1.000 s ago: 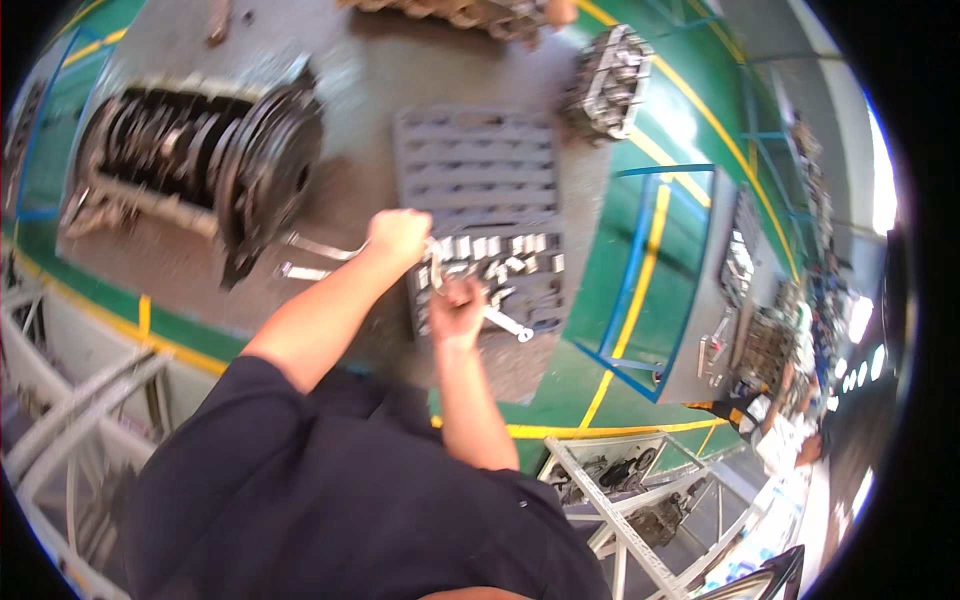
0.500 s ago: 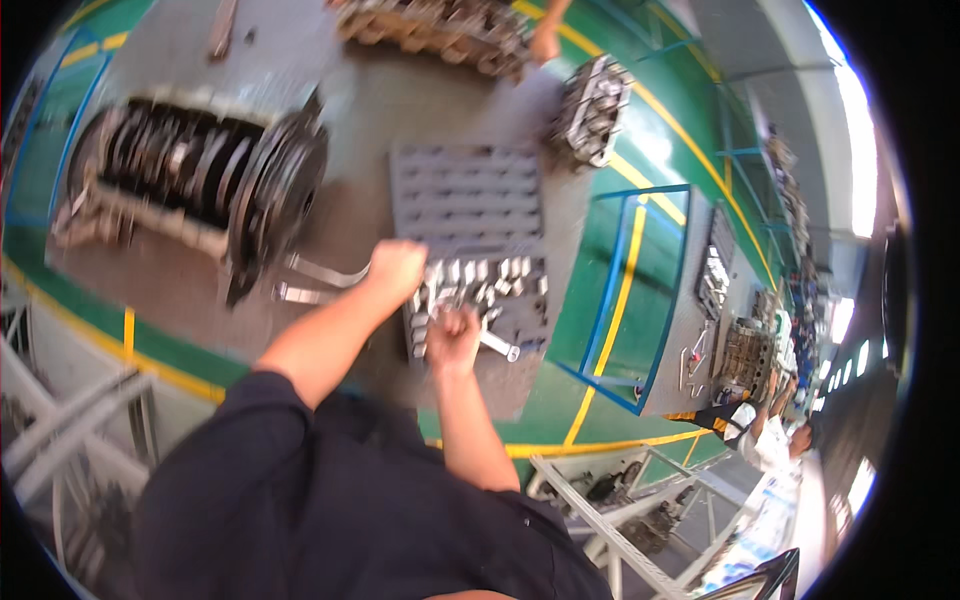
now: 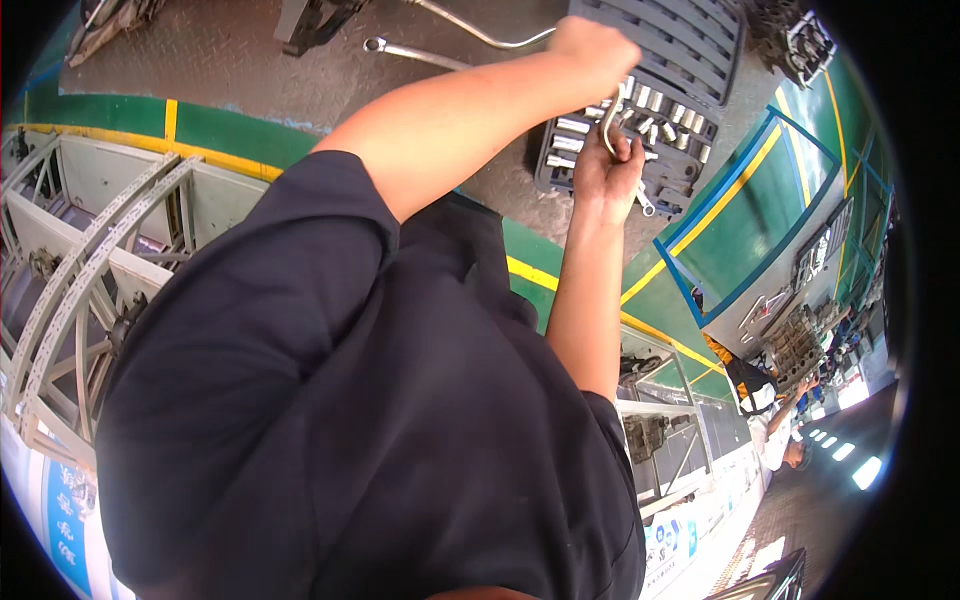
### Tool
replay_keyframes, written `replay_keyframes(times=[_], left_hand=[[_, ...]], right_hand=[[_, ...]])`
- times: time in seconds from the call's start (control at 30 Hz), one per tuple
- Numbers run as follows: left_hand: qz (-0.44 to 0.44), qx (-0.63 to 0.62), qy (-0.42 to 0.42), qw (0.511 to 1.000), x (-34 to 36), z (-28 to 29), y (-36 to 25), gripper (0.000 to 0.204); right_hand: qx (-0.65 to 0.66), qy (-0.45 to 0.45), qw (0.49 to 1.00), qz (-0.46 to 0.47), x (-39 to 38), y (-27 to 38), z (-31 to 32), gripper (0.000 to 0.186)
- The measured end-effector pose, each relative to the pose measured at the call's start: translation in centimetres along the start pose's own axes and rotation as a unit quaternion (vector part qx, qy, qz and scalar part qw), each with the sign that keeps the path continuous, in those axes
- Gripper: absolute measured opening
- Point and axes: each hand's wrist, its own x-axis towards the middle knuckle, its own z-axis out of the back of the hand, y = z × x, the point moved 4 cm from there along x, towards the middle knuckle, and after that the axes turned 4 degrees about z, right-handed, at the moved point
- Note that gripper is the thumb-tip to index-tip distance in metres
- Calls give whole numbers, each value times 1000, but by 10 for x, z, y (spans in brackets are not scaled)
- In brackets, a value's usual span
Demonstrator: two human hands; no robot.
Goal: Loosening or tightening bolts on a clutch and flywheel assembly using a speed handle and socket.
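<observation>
White characters (image 3: 66, 528) are set down a blue strip (image 3: 72, 578) at the lower left; blue marks (image 3: 656, 540) and small dark lettering (image 3: 661, 573) are borne by a white panel (image 3: 682, 562) at the lower right

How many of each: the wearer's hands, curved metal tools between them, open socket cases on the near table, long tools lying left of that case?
Hands (left hand, right hand): 2
Curved metal tool: 1
Open socket case: 1
Long tools (straight tool, bent tool): 2
Total: 6
</observation>
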Motion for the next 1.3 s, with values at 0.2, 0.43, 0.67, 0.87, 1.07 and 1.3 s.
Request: replay_keyframes(times=[0.2, 0.43, 0.67, 0.87, 1.07, 1.3], left_hand=[[-53, -7, 25, 998, -115, -16, 1, 10], [-42, 38, 91, 994, -50, -60, 26, 14], [-76, -22, -37, 996, -58, 20, -1, 13], [-163, 70, 141, 974, -139, -2, 14, 13], [-137, 100, 187, 968, -102, -57, 34, 11], [-102, 13, -6, 995, -17, 0, 1, 15]], right_hand=[[-120, 38, 991, -44, 29, -5, -12, 46], [-131, -20, 991, 33, -57, -20, 32, 42], [-149, -101, 983, -47, -23, -24, 41, 36], [-90, 45, 995, 3, -1, -12, 9, 40], [-118, -17, 992, 41, -66, -37, 39, 29], [-48, -57, 994, 80, -47, -33, 28, 35]])
